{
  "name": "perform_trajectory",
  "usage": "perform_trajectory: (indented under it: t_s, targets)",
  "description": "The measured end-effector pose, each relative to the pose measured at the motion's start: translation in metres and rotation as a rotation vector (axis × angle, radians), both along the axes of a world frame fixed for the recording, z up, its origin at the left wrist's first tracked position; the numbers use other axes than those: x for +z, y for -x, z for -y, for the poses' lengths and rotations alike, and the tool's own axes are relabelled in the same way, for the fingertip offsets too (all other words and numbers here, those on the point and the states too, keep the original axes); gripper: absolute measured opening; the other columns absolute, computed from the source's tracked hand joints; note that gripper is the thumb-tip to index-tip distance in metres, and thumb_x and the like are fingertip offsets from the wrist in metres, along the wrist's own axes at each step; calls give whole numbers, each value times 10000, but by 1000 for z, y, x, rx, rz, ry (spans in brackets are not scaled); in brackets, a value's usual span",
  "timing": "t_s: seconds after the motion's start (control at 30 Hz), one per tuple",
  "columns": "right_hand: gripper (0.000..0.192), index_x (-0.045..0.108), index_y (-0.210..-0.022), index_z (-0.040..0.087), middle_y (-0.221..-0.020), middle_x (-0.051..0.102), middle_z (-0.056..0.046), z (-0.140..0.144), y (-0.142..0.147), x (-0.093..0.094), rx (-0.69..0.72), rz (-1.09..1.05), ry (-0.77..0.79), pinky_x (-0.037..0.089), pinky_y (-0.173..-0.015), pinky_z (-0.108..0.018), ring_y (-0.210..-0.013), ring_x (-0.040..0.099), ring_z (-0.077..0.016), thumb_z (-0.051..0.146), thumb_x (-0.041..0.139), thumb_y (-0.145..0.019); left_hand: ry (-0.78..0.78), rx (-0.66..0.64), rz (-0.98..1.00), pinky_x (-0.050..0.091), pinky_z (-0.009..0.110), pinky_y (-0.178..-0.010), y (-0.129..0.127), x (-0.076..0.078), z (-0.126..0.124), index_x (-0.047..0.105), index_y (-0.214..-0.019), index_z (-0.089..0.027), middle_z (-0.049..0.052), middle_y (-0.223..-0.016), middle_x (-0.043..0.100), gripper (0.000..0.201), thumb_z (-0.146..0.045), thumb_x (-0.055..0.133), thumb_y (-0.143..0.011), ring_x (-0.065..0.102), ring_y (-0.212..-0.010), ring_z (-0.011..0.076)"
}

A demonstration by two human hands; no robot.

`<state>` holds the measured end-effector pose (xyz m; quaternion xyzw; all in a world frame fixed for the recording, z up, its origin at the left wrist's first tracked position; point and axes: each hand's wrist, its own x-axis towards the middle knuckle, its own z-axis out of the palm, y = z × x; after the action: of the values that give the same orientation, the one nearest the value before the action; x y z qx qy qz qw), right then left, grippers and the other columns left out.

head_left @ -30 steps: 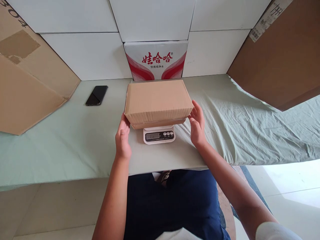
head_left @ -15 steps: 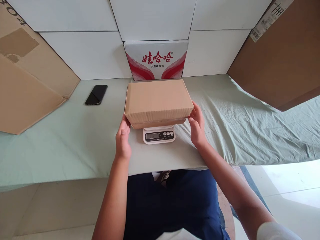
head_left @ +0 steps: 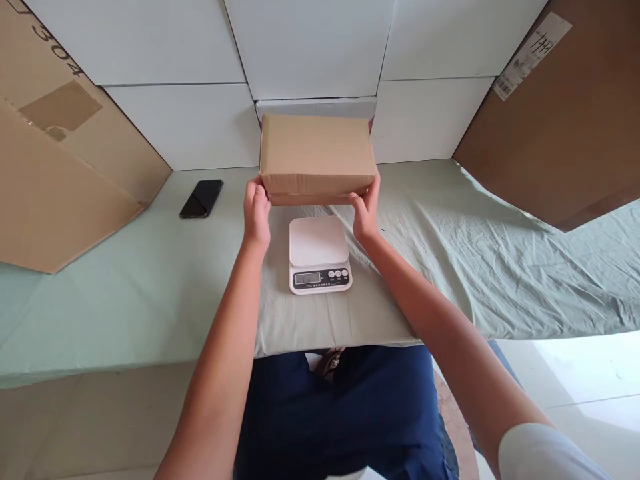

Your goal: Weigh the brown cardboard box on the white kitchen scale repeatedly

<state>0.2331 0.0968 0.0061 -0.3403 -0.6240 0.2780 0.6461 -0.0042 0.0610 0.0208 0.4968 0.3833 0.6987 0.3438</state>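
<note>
Cardboard box (head_left: 317, 155) sits lifted between my two hands, beyond the white scale (head_left: 319, 254) and clear of its platform. My left hand (head_left: 257, 215) fingers (head_left: 254, 189) clasp its lower left corner; my right hand (head_left: 366, 212) grips the lower right.

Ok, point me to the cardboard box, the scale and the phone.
cardboard box (head_left: 317, 152): head view, middle of its top face.
scale (head_left: 319, 241): head view, centre of the white weighing plate.
phone (head_left: 201, 198): head view, middle of its dark screen.
</note>
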Motion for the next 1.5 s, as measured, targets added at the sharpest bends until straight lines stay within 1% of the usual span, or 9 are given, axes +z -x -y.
perform_trajectory:
  t_s: [0.07, 0.17, 0.23, 0.33, 0.63, 0.9, 1.13, 1.3, 1.5]
  targets:
    - [943, 188, -1623, 370, -1719, 331, -9, -15, 8, -13, 3, 6, 36, 213, -1370, -555, -1633, 235, -299, 783, 508, -838, 66, 30, 45, 458, 467, -1175, 2, -19, -19, 645, -1134, -288, 128, -1377, 671, 693, -866, 626, -752, 600, -1398, 297]
    - [953, 234, -1614, 332, -1722, 331, -30, -26, 10, -27, 27, 18, 75, 189, -1378, -548, -1633, 246, -301, 749, 550, -818, 140, 32, 61, 467, 434, -1162, 8, -47, -33, 643, -1119, -286, 135, -1413, 657, 730, -904, 598, -733, 579, -1427, 268]
    - [885, 282, -1595, 337, -1708, 362, -24, -30, 6, -31, 52, 39, 102, 207, -1374, -544, -1623, 270, -289, 728, 527, -840, 165, 16, 67, 472, 422, -1157, 11, -58, -37, 645, -1119, -286, 133, -1434, 650, 745, -918, 589, -728, 579, -1430, 257]
    - [777, 348, -1556, 360, -1683, 412, -4, -36, 0, -34, 72, 45, 156, 250, -1360, -549, -1592, 327, -274, 714, 479, -876, 176, 5, 69, 458, 412, -1171, 13, -65, -43, 654, -1134, -291, 124, -1465, 637, 739, -911, 596, -735, 575, -1439, 251]
    - [710, 482, -1382, 257, -1525, 555, -95, -40, -1, -38, 48, -60, 278, 295, -1331, -573, -1496, 442, -322, 665, 574, -808, 184, 11, 99, 445, 467, -1194, 8, -65, -45, 646, -1167, -272, 158, -1501, 606, 790, -912, 629, -703, 541, -1479, 283]
    - [690, 473, -1342, 259, -1520, 551, -107, -40, -1, -40, 56, -59, 280, 292, -1320, -618, -1520, 408, -347, 665, 602, -799, 184, 11, 103, 441, 458, -1203, 6, -65, -49, 658, -1210, -273, 160, -1512, 615, 824, -919, 628, -700, 524, -1499, 291]
    - [673, 464, -1377, 297, -1600, 495, -81, -36, -4, -41, 41, -153, 280, 323, -1314, -569, -1576, 354, -333, 648, 626, -826, 268, 30, 93, 329, 372, -1290, 19, -56, -32, 625, -1388, -290, 97, -1675, 481, 780, -844, 511, -850, 388, -1600, 241]
    - [625, 518, -1340, 283, -1562, 554, -81, -30, -6, -35, 49, -141, 347, 367, -1288, -557, -1501, 446, -325, 616, 613, -819, 342, 41, 86, 284, 367, -1311, 27, -52, -25, 556, -1510, -302, 76, -1741, 367, 788, -804, 367, -932, 304, -1631, 219]
    - [503, 556, -1293, 242, -1457, 634, -90, -24, -5, -28, 39, -25, 320, 385, -1264, -536, -1410, 501, -316, 510, 574, -868, 352, -19, 40, 279, 367, -1316, 16, -54, -29, 496, -1573, -239, 107, -1730, 371, 861, -803, 393, -931, 317, -1625, 237]
